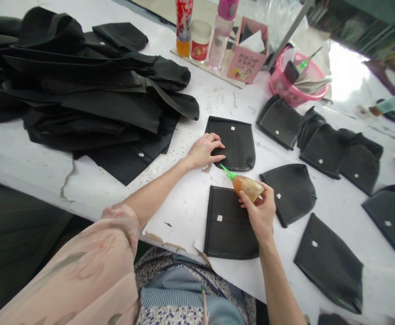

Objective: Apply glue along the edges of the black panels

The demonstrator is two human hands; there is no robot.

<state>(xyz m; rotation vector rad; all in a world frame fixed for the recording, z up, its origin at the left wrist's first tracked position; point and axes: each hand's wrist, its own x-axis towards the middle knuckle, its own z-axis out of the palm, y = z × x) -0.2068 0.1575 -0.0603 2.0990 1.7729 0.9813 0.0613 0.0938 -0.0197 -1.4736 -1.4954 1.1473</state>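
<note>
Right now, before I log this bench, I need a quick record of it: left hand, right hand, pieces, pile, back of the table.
left hand: fingers on a black piece
right hand: holds a glue-style bottle, green nozzle at that piece's near edge
pieces: more black pieces around, several with small white squares
pile: black material, left
back: pink basket, pink carton, bottles, jar
</note>
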